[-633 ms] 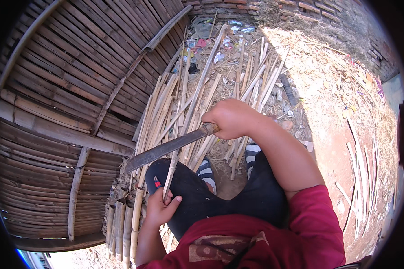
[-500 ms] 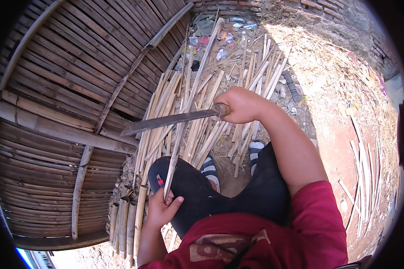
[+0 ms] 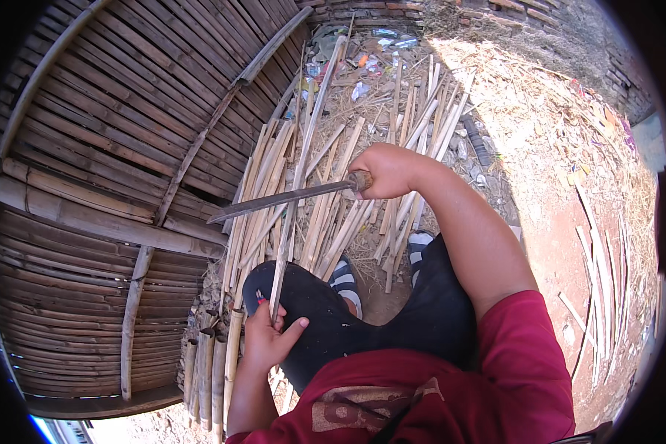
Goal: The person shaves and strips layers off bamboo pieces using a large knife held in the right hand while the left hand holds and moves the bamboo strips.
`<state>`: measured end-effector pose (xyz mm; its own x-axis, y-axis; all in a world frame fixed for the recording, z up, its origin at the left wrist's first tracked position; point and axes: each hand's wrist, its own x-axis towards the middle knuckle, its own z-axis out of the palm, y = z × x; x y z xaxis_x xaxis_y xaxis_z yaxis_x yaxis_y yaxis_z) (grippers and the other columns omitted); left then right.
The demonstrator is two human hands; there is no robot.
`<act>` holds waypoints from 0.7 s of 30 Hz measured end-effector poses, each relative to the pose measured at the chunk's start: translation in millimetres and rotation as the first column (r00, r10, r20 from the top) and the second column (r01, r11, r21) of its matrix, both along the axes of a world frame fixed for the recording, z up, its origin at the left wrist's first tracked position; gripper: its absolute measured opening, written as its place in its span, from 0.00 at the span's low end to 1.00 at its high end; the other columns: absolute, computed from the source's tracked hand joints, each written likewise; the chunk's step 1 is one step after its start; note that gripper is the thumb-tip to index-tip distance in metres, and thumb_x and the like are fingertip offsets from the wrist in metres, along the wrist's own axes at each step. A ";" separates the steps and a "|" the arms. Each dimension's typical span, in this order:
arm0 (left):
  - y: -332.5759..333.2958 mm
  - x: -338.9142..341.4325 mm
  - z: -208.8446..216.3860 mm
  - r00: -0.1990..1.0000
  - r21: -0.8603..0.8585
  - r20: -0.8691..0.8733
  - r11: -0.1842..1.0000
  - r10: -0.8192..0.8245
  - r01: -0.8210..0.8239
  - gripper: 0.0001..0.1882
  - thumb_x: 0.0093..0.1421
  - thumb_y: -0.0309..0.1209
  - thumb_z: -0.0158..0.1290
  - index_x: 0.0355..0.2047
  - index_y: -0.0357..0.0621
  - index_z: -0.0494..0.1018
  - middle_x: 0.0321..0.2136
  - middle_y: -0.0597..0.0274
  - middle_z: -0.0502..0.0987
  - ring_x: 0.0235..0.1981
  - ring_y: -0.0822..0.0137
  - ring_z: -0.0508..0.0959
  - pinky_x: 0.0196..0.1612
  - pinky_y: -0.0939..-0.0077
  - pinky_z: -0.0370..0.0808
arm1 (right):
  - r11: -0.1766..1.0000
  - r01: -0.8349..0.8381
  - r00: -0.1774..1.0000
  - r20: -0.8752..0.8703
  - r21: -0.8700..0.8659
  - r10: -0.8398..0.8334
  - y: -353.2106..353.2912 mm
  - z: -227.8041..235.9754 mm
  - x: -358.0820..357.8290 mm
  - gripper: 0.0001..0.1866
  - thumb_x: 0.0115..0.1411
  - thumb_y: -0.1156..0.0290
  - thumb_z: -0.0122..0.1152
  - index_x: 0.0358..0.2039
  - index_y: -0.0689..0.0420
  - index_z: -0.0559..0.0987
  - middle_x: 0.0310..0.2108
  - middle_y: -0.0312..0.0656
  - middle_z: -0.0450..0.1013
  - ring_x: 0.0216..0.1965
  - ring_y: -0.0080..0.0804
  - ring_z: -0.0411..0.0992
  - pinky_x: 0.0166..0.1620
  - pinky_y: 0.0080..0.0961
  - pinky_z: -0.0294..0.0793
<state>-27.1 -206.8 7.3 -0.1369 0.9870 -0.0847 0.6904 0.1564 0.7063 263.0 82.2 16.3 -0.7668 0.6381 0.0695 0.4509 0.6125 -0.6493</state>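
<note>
My right hand [image 3: 386, 170] is closed round the wooden handle of a machete [image 3: 288, 197], whose long dark blade points left. The blade crosses a long pale bamboo strip [image 3: 303, 159] around the strip's middle; whether it touches cannot be told. Beside my left knee, my left hand [image 3: 270, 339] grips the near end of that strip, with the thumb held apart. From there the strip slants up and away toward the far wall. A small red and dark thing [image 3: 260, 298] shows on the trouser leg by the left fingers.
Many split bamboo strips [image 3: 333, 214] lie on the ground ahead of my sandalled feet. A slatted bamboo wall [image 3: 118, 148] stands close on the left, with upright bamboo poles [image 3: 206, 370] below. More thin strips [image 3: 603, 288] lie at right. Litter [image 3: 362, 63] is strewn near the brick wall [image 3: 377, 13].
The machete and my right hand have shifted slightly left. The strip's far end has swung a little left, and my left thumb has spread further from the fingers.
</note>
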 end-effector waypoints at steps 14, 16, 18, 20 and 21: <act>3.3 -0.8 -11.6 0.978 0.016 0.196 0.997 0.071 -0.075 0.18 0.58 0.28 0.70 0.32 0.43 0.67 0.17 0.77 0.60 0.20 0.83 0.60 0.23 0.81 0.60 | 0.974 0.189 0.982 -0.033 0.121 -0.186 0.7 9.1 4.4 0.10 0.49 0.66 0.70 0.30 0.56 0.82 0.25 0.50 0.77 0.32 0.56 0.78 0.35 0.47 0.74; -5.0 -6.1 -22.4 0.970 0.000 0.230 0.997 0.075 -0.077 0.18 0.58 0.29 0.69 0.33 0.43 0.68 0.17 0.77 0.61 0.20 0.83 0.60 0.23 0.81 0.60 | 0.971 0.161 0.986 -0.063 0.177 -0.152 -6.4 5.8 1.1 0.09 0.50 0.66 0.69 0.31 0.56 0.82 0.24 0.52 0.77 0.32 0.57 0.77 0.36 0.48 0.74; -2.3 3.3 -20.3 0.951 0.001 0.297 0.996 0.086 -0.090 0.17 0.58 0.29 0.69 0.33 0.43 0.68 0.16 0.76 0.61 0.20 0.82 0.61 0.23 0.81 0.61 | 0.977 0.125 0.990 -0.079 0.175 -0.113 -22.4 7.6 -7.8 0.09 0.50 0.67 0.68 0.31 0.56 0.81 0.24 0.53 0.76 0.32 0.57 0.77 0.36 0.49 0.75; -3.2 7.2 -20.3 0.960 0.003 0.272 0.998 0.062 -0.065 0.17 0.58 0.29 0.69 0.33 0.43 0.68 0.16 0.76 0.62 0.20 0.82 0.61 0.23 0.81 0.61 | 0.955 0.036 0.999 -0.027 0.294 -0.030 -38.1 17.4 -15.4 0.09 0.49 0.67 0.67 0.31 0.56 0.81 0.23 0.53 0.76 0.32 0.58 0.77 0.36 0.50 0.74; -5.5 4.2 -21.6 0.977 0.007 0.212 0.999 0.033 -0.035 0.17 0.58 0.29 0.69 0.33 0.43 0.68 0.16 0.76 0.62 0.20 0.82 0.61 0.23 0.81 0.61 | 0.940 -0.003 1.000 0.010 0.341 -0.001 -43.4 23.7 -18.3 0.09 0.49 0.67 0.67 0.31 0.56 0.81 0.23 0.53 0.76 0.32 0.58 0.77 0.36 0.50 0.74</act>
<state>-22.9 -212.3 -14.4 -0.1507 0.9830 -0.1052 0.5197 0.1693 0.8374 244.7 38.8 40.0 -0.7691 0.5769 0.2752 0.4557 0.7968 -0.3968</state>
